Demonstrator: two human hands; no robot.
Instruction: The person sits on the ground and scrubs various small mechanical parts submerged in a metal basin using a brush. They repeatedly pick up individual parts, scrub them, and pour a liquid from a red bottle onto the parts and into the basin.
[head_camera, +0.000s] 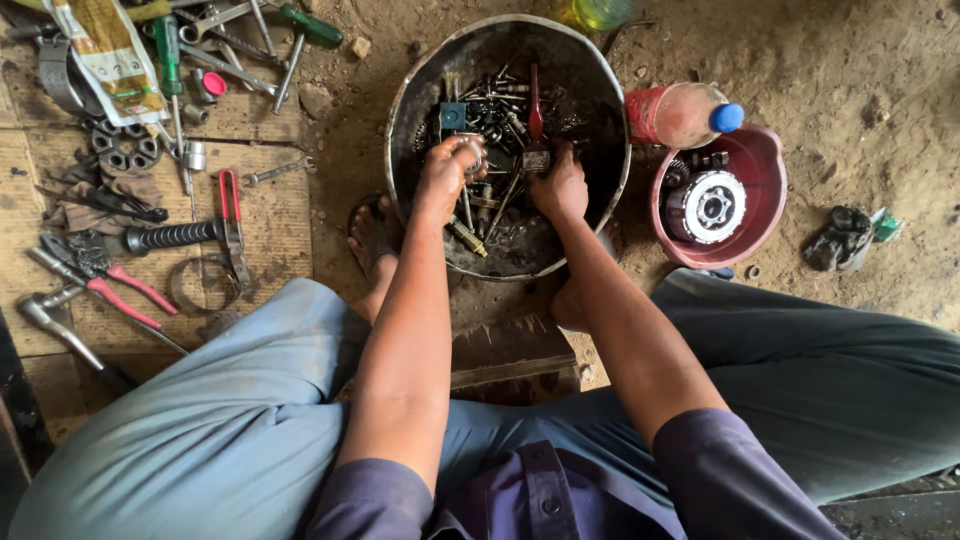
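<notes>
Hands (445, 175) two, basin (412, 90) one, bottle (685, 113) one

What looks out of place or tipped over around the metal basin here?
A clear plastic bottle with a blue cap lies on its side across the rim of the red plastic bowl, beside the round dark metal basin.

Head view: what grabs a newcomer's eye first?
Both hands work inside a dark metal basin of oily bolts at top centre: left hand grips a small metal ring, right hand rests among the parts. Right of it, a red bowl holds a round clutch-like part.
</notes>
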